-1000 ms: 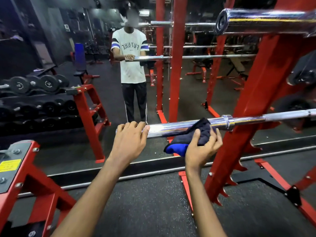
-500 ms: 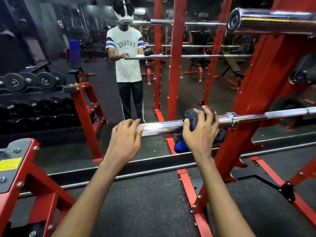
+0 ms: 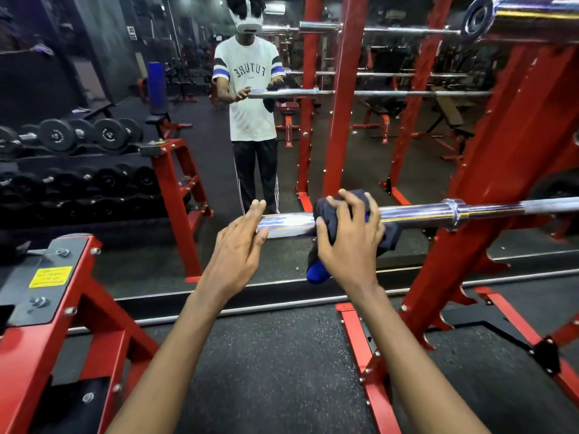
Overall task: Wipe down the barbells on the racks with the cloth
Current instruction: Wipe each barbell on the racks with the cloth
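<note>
Barbell [image 3: 416,214] is getting gripped through the cloth [image 3: 326,214] by the right hand [image 3: 347,242]; left hand [image 3: 241,245] resting flat, unclenched; loose sleeve's probably spinning, cloth slipping off.

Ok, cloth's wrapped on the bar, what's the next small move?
Probably slide the right hand with the cloth left along the bar toward the left hand. The cloth sits mid-sleeve, and bare chrome lies between the two hands, while the left hand rests on the bar's end, steadying it.
</note>
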`<state>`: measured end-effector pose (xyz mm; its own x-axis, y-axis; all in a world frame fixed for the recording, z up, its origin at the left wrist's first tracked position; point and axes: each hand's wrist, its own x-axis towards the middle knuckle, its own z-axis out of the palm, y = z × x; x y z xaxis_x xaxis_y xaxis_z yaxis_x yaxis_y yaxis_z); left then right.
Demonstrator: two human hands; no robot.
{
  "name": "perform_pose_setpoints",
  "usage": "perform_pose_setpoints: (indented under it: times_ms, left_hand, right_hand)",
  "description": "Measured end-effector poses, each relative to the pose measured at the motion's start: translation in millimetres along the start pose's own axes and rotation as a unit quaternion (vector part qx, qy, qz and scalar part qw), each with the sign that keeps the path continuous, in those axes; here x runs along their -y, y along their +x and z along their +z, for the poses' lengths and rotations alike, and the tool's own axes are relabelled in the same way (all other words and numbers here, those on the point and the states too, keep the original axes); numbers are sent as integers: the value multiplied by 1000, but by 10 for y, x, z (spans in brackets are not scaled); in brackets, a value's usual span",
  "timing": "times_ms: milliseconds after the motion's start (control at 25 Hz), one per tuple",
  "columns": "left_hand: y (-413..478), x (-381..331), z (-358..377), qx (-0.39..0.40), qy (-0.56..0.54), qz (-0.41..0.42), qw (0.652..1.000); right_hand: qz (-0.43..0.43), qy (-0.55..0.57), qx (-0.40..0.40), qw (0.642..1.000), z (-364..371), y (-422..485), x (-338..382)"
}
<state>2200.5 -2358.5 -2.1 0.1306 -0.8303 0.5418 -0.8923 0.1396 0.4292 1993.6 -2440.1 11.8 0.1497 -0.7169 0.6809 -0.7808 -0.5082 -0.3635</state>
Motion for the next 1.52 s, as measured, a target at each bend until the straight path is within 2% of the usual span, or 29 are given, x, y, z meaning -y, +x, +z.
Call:
perform_pose_setpoints:
  times_ms: [120,240,320,520,680,760,880,960,1040,1120,1240,1280,1360,1440,1520]
  left_hand:
    - [-7,14,-68,9,-114,-21,993]
    - [52,2,-146,43,-285,-95,953]
    - [73,16,-151,50,-341,-110,932]
    - [75,149,-135,57,-350,-131,926]
    - [132,183,-182,84,-423,-159,888]
    - [137,129,-210,80,-451,-175,872]
    - [138,83,-213,75,-455,-192,866]
    - [138,78,-223,76,-453,-197,866]
    - [143,60,-237,80,-382,-191,901]
    - [125,32,-254,67,-250,-178,949]
    - [112,-29,-269,53,-163,-170,970]
    - [115,-39,-264,52,-153,-172,972]
    - [114,-51,-257,54,-139,-180,972]
    - [114,-53,-255,54,-133,-184,972]
    - [117,-70,-266,55,-134,-184,972]
  right_hand:
    - [-21,11,-8,1000,57,-85,62]
    - [41,-25,0,999,88,235,289]
    - [39,-45,-2,998,118,261,455]
    - [-35,27,-11,999,235,-284,616]
    - [-10,48,-4,999,258,-61,778]
    - [-38,47,-15,998,305,-180,779]
    - [-94,70,-33,993,402,-496,698]
    - [-66,113,-57,990,485,-595,673]
    - [17,192,-93,977,557,-639,741]
    - [101,288,-138,942,598,-713,832]
    - [255,399,-168,864,696,-747,851]
    - [325,439,-166,821,744,-719,813]
    - [437,540,-145,704,798,-654,715]
    - [493,658,-77,564,771,-508,662]
    - [514,724,7,460,709,-324,622]
